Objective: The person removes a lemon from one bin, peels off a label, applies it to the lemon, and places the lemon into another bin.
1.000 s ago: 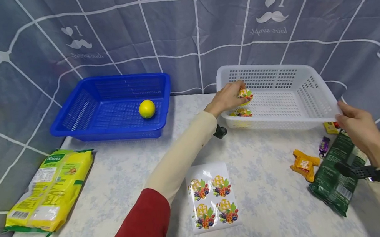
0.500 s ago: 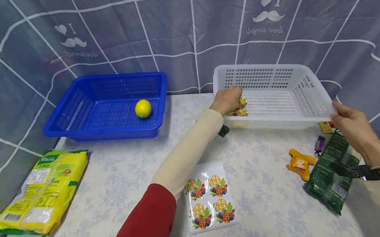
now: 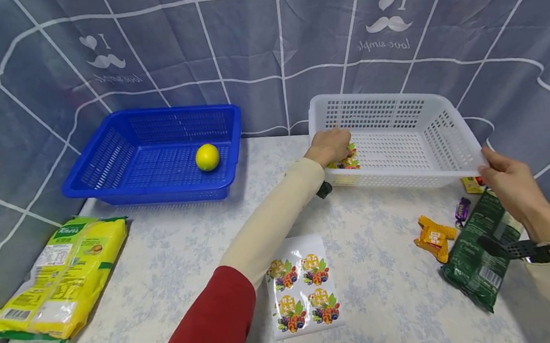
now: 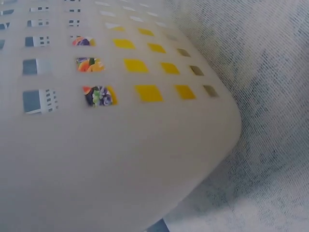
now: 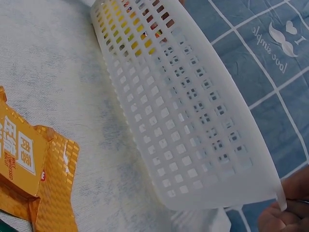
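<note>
My left hand (image 3: 330, 146) reaches into the left end of the white plastic basket (image 3: 396, 173), over a yellow piece printed with fruit (image 3: 347, 162). Its fingertips are hidden, so whether it pinches that piece cannot be seen. Through the basket's holes, the left wrist view shows yellow patches and a fruit print (image 4: 99, 95). With thumb and fingers, my right hand (image 3: 518, 185) grips the basket's front right corner, also seen at the rim in the right wrist view. Before me lies a white sheet of fruit stickers (image 3: 307, 337), partly behind the left forearm.
A blue basket (image 3: 156, 190) holding a yellow lemon-like fruit (image 3: 207, 157) stands at the back left. A yellow Knorr bag (image 3: 65, 280) lies left. At right are an orange packet (image 3: 434, 237), a purple sweet (image 3: 462, 210), a green bag (image 3: 477, 256) and a small yellow packet (image 3: 472, 184).
My left hand has lowered and moved slightly toward the basket's left end with the fruit-printed piece it held, now mostly covering it. The right hand keeps its grip. The view shifted slightly.
</note>
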Tool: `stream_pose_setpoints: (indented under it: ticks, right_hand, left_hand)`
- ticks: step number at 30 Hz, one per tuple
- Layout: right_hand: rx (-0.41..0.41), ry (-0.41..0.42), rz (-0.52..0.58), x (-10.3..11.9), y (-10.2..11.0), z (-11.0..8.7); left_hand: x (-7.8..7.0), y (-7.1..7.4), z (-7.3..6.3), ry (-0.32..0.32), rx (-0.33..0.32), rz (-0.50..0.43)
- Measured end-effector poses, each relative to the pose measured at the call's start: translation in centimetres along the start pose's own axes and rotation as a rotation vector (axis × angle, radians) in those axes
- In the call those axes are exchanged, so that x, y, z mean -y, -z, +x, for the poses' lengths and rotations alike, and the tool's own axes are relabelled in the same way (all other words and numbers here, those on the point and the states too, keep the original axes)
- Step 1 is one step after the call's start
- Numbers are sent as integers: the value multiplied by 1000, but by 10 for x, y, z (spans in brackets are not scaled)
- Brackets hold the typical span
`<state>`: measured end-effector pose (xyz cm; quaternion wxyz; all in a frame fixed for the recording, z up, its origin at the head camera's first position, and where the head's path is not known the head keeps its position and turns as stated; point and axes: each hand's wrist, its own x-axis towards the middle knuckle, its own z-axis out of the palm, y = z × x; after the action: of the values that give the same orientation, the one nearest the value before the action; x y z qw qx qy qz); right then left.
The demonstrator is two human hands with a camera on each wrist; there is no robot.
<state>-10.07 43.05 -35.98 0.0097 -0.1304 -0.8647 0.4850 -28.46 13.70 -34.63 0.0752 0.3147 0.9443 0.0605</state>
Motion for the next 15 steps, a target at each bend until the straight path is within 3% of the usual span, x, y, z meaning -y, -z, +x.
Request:
stream_pose_setpoints:
  ticks: [5,9,15]
  right_hand:
    - [-1,-1,-25,0,0,-1]
    - [-9,-1,-44,4,1,-3]
    - [-20,0,-28,-2,2,3]
  left_hand:
    - [1,6,-5,-32,5,-70]
    - [0,20,-17,-90,-15,-128]
    - [14,41,-50,-150,-53,-191]
